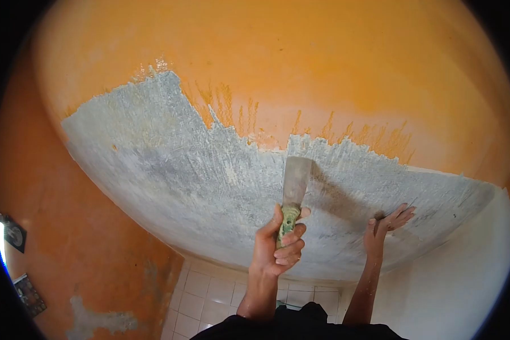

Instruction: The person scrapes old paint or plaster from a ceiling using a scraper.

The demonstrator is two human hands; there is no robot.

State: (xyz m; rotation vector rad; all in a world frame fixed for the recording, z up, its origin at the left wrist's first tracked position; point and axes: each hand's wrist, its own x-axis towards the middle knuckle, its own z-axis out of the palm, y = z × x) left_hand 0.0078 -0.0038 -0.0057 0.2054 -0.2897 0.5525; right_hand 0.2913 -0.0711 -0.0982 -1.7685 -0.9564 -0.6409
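Observation:
My left hand [279, 245] is wrapped round the green patterned handle of a scraper [296, 181], palm side toward me. The wide, flat blade points up and overlaps the bare grey part of the wall [232, 164], a little below the ragged edge of the orange paint [323, 73]. To the right, my right hand [392, 220] lies against the grey surface with its fingers stretched out and nothing in it. A dark shadow falls on the wall between the two hands.
Orange scratch marks [374, 136] run along the paint edge. An orange side wall [85, 226] with a grey bare patch [99, 318] stands at left, with dark pictures [29, 294] on it. Pale floor tiles [201, 289] show below; a whitish wall [464, 266] is at right.

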